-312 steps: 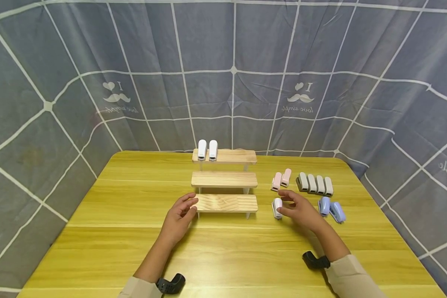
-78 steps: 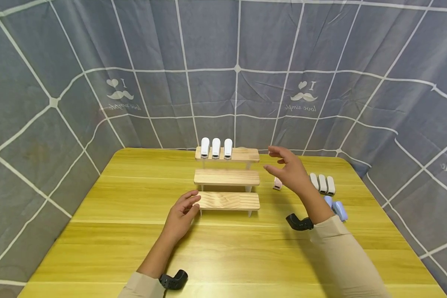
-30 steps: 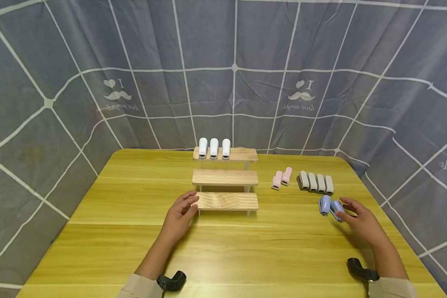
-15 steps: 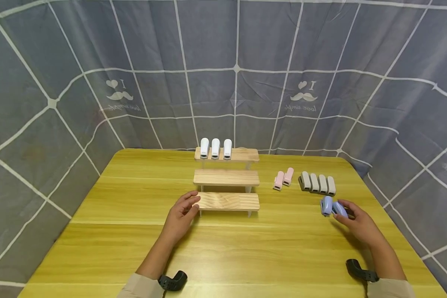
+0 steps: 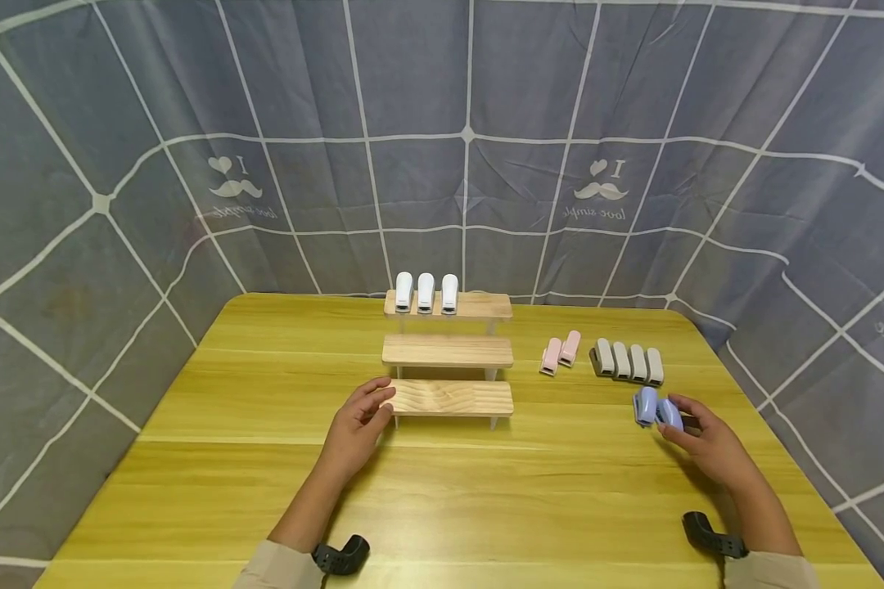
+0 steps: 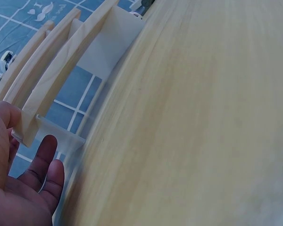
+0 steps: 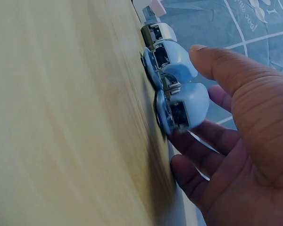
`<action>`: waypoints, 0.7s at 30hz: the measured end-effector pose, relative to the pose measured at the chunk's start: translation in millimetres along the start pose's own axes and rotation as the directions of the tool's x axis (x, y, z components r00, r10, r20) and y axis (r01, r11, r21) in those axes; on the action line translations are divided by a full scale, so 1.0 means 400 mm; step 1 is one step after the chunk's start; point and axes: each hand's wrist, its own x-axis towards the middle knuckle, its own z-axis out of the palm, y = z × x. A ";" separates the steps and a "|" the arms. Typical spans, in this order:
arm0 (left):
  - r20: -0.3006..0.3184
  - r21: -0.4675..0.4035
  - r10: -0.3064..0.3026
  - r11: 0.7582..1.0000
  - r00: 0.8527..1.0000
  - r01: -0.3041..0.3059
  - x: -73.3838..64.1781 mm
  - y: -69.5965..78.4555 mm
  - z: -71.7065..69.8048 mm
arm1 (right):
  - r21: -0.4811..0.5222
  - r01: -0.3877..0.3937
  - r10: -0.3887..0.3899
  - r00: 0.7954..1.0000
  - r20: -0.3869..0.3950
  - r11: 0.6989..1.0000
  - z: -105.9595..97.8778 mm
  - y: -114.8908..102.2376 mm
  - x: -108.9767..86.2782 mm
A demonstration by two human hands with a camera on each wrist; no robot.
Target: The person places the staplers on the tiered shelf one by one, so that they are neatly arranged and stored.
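The left hand (image 5: pixel 355 421) stays at the left end of a three-tier wooden display rack (image 5: pixel 445 398), its thumb and fingers around the end of the lowest shelf. In the left wrist view, the thumb (image 6: pixel 4 115) lies against that shelf end while two other fingers hang loose. At the right, the right hand (image 5: pixel 710 442) holds a blue mini stapler (image 5: pixel 669 415) between thumb and fingers, close over the table. A second blue mini stapler (image 5: pixel 645 406) lies right beside it on the left. Three white mini staplers (image 5: pixel 426 293) stand in a row on the top shelf.
Two pink mini staplers (image 5: pixel 551 356) lie to the right of the rack. Beyond the blue ones, several greyish-white mini staplers (image 5: pixel 622 361) form a row. A grey curtain (image 5: pixel 412 188) with white lines hangs behind the wooden table (image 5: pixel 471 507).
A third white mini stapler has joined the two on the top shelf. The right hand has moved from there to the right-hand blue stapler and turned it slightly. The left hand has stayed put.
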 end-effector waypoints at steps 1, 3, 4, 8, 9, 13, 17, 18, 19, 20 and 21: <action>0.001 0.000 -0.001 1.000 1.000 0.001 0.000 0.000 0.000 | 0.001 -0.001 0.001 1.000 -0.003 1.000 0.002 -0.002 -0.001; 0.004 0.001 -0.004 1.000 1.000 0.004 0.001 0.002 -0.001 | 0.002 -0.005 0.005 1.000 -0.008 1.000 0.005 -0.003 -0.003; 0.005 0.002 -0.009 1.000 1.000 0.009 0.001 0.003 -0.001 | 0.003 -0.006 0.006 1.000 -0.010 1.000 0.006 -0.003 -0.003; 0.012 0.008 -0.027 1.000 1.000 0.027 0.002 0.001 -0.001 | 0.009 -0.016 0.016 1.000 -0.016 1.000 0.009 -0.003 -0.003; 0.015 0.009 -0.030 1.000 0.999 0.030 0.003 0.000 -0.002 | 0.011 -0.017 0.017 1.000 -0.017 1.000 0.010 -0.003 -0.002; 0.014 0.013 -0.029 1.000 0.999 0.029 0.004 -0.005 -0.002 | -0.002 -0.011 0.011 0.999 -0.034 1.000 0.012 -0.002 -0.002; 0.008 0.019 -0.004 1.000 1.000 0.004 0.003 -0.006 -0.001 | -0.023 0.004 -0.006 0.998 -0.069 1.000 0.014 0.003 -0.004; 0.008 0.020 0.000 1.000 1.000 0.000 0.003 -0.006 -0.001 | -0.027 0.007 -0.009 0.997 -0.075 1.000 0.015 0.005 -0.004; 0.008 0.020 -0.001 1.000 1.000 0.000 0.002 -0.005 -0.001 | -0.029 0.010 -0.012 0.997 -0.078 1.000 0.015 0.006 -0.005; 0.009 0.018 -0.007 1.000 1.000 0.007 0.002 -0.005 -0.001 | -0.034 0.010 -0.013 0.997 -0.081 0.999 0.016 0.008 -0.004; 0.010 0.017 -0.008 1.000 1.000 0.008 0.002 -0.005 -0.001 | -0.036 0.012 -0.015 0.997 -0.079 0.999 0.016 0.009 -0.004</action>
